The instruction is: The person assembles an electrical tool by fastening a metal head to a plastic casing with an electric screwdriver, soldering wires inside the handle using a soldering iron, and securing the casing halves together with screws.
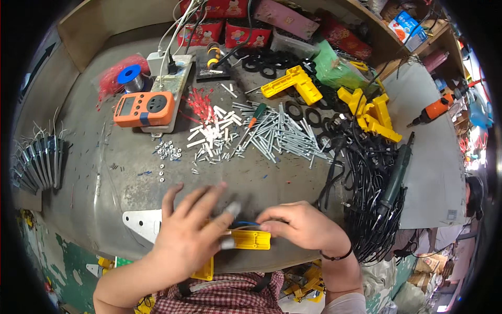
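Note:
My left hand point(185, 233) lies over the left end of a yellow plastic housing point(252, 239) near the table's front edge, with a grey cylindrical piece point(231, 210) blurred at its fingertips. My right hand point(302, 225) pinches the top of the same housing, where a blue wire point(244, 223) shows. A second yellow part point(205, 271) sticks out below my left hand. Both hands grip the housing.
A pile of grey metal rods and white tubes point(261, 133), small nuts point(168, 150), an orange meter point(144, 109), a white power strip point(170, 78), yellow housings point(368, 110), black cables point(368, 188), a screwdriver tool point(396, 175) and a white metal plate point(142, 224) lie about.

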`<control>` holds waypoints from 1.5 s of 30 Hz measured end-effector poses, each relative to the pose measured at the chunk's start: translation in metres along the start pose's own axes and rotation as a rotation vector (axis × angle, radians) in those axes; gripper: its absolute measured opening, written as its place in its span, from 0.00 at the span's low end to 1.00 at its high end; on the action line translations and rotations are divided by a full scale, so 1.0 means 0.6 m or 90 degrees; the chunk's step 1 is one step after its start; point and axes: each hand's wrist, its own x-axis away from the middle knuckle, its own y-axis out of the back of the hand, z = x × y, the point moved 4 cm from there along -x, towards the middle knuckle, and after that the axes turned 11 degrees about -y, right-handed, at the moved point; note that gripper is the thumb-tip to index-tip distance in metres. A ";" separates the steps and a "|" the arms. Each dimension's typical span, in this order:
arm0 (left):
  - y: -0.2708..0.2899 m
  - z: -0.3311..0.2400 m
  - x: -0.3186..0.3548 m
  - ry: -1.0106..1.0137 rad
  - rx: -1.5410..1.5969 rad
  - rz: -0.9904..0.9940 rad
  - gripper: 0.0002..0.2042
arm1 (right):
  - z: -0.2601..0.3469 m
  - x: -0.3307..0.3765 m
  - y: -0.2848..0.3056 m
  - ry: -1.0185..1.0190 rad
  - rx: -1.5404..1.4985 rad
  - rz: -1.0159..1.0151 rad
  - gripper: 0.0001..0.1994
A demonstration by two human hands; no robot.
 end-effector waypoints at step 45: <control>-0.052 -0.011 0.101 0.020 -0.174 -0.126 0.09 | 0.017 -0.071 -0.060 0.028 0.129 -0.255 0.11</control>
